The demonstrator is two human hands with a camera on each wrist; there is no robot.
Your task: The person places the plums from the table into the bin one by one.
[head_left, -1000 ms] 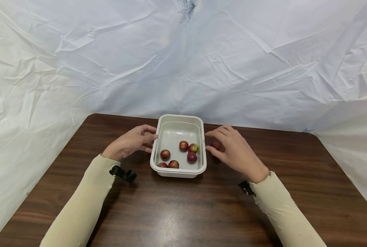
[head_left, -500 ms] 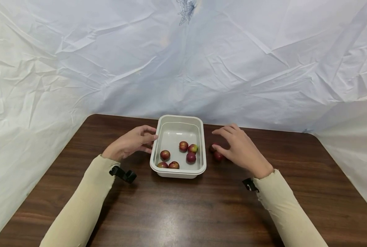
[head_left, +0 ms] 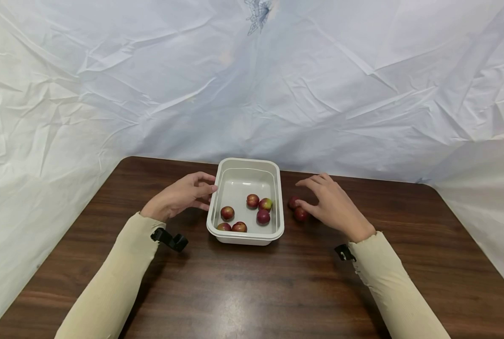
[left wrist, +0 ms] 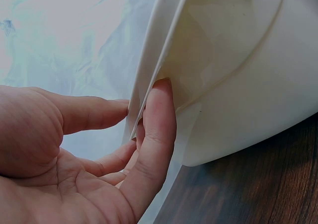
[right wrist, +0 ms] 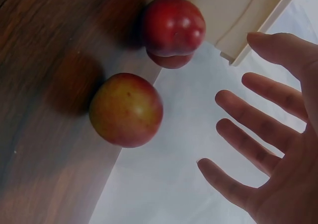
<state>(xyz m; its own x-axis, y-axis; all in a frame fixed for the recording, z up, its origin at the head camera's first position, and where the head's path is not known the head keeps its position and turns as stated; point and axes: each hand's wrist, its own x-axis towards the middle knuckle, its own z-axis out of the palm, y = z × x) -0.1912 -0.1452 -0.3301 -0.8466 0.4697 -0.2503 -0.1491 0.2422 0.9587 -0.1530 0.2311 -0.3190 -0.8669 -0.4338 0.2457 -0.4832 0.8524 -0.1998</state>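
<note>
- Head view: the white box (head_left: 237,186) stood upright on the dark bench (head_left: 235,287), with six plums (head_left: 263,217) lying loose in it, most toward the near end.
- The person's left grip (head_left: 184,193) was at the box's left side; the right grip (head_left: 330,202) hovered off the right side, beside two red plums (head_left: 300,214) on the bench.
- Left wrist view: the left grip was together on the rim, thumb on one face and fingers on the other. That hold looked light and took in a single edge, so a tug or knock there could probably slide or tip the box and set its plums rolling.
- Right wrist view: the right grip was empty, its fingers and thumb apart and touching nothing. A yellowish-red plum (right wrist: 126,110) lay near two red ones, one partly behind the other.
- The likeliest mishap seemed to be here: round and smooth, a plum brushed by a fingertip could roll away or bump its neighbour.
</note>
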